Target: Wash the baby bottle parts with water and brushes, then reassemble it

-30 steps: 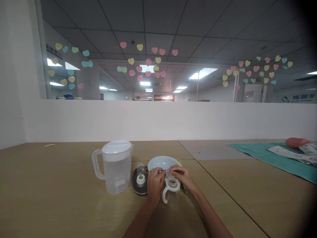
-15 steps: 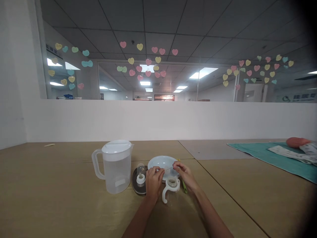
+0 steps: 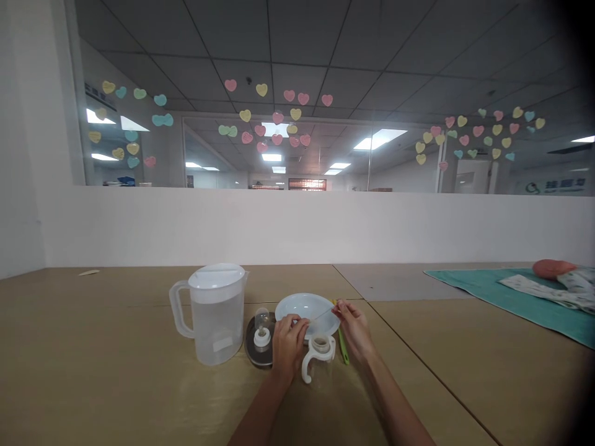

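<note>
Both my hands are raised over the near side of a pale blue bowl (image 3: 301,300). The fingertips of my right hand (image 3: 356,331) pinch one end of a thin pale rod (image 3: 321,314), its exact kind too fine to tell. Its other end meets the pinched fingers of my left hand (image 3: 289,347), which seem to hold a small pale piece. Between my wrists stands a clear bottle with a white hooked handle ring (image 3: 320,348), its mouth uncovered. Left of my left hand, a white collar with a clear dome cap (image 3: 262,334) rests in a dark metal tray (image 3: 251,354).
A lidded translucent pitcher (image 3: 217,328) stands left of the tray. A green-handled utensil (image 3: 344,348) lies beside my right hand. Farther right, a teal cloth (image 3: 474,282) carries a patterned fabric (image 3: 534,291) and an orange-red object (image 3: 553,268). A white wall (image 3: 297,226) bounds the table behind.
My right hand has moved slightly right and up, away from my left hand, and more of the thin rod shows between them. The view has shifted a little.
</note>
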Demonstrator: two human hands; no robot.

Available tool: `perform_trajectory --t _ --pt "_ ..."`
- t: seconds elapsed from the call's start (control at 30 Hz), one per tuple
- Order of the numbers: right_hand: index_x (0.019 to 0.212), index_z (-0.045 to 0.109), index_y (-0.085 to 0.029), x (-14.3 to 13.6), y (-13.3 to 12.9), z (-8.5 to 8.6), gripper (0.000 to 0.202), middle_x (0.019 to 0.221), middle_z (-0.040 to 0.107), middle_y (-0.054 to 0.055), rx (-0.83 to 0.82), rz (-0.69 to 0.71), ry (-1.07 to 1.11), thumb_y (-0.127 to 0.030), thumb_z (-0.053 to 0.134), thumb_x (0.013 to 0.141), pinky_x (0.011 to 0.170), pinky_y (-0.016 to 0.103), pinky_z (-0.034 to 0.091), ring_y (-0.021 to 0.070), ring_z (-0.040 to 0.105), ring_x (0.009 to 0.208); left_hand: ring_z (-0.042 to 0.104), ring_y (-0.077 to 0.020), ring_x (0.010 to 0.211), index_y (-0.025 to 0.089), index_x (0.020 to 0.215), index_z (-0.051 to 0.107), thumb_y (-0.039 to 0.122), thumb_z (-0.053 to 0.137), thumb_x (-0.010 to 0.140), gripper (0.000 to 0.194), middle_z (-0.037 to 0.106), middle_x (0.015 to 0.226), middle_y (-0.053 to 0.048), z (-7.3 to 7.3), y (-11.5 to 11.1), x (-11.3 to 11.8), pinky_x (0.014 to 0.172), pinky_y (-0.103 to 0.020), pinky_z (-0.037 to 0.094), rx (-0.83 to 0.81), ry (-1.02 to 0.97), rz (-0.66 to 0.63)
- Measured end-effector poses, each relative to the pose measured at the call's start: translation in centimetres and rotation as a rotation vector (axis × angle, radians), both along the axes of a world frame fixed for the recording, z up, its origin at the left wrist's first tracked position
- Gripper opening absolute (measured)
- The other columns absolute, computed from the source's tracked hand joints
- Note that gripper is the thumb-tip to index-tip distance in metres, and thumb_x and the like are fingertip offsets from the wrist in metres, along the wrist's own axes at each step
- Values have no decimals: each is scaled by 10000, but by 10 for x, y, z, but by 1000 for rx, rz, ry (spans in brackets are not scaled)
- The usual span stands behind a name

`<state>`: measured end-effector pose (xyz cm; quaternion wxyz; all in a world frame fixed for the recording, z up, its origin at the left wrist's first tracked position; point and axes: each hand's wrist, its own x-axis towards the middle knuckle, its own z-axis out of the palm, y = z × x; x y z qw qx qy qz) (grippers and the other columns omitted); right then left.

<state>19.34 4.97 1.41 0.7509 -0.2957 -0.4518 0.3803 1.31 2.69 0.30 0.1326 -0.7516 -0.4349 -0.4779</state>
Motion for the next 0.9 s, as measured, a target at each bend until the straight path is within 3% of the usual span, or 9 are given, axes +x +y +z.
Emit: perform_trajectory --t 0.1,0.2,0.33,0.5,0.7,0.9 --pt "832 696 -205 -6 -2 -3 361 671 635 19 -21 -7 -134 -534 671 685 707 304 481 168 597 679 546 -154 781 249 923 683 230 454 902 231 625 910 -25 -4 0 -1 741 -289 397 -24 -18 9" --pt "898 711 -200 -14 -7 -1 389 703 649 28 -10 77 -261 -525 671 688 708 298 475 159 587 677 548 -158 804 245 908 677 232 458 898 220 621 917 -20 -5 -1 -1 751 -293 391 -40 -13 33" --pt "827 728 -213 -22 -13 4 339 809 680 52 30 147 -329 -487 733 628 721 306 485 178 602 748 546 -170 838 242 921 670 234 449 897 223 621 923 -21 -3 -2 0 752 -302 383 -44 20 40" --pt "842 735 -203 -22 -13 2 295 830 656 62 139 169 -460 -454 697 691 757 312 478 188 595 827 548 -171 834 248 930 671 224 456 889 220 626 910 -17 0 -3 0 737 -298 381 -55 29 39" --pt "762 712 -183 -22 -8 -3 277 815 650 71 200 78 -511 -451 649 741 757 320 480 194 596 832 551 -178 847 242 926 670 235 449 898 223 631 906 -23 1 -4 1 751 -309 371 -82 41 28" --pt "830 638 -171 -25 -15 -2 315 874 661 85 145 -61 -574 -466 527 826 740 308 477 197 606 821 550 -187 870 245 960 673 238 431 908 247 631 925 -36 0 -3 3 772 -322 368 -105 10 28"
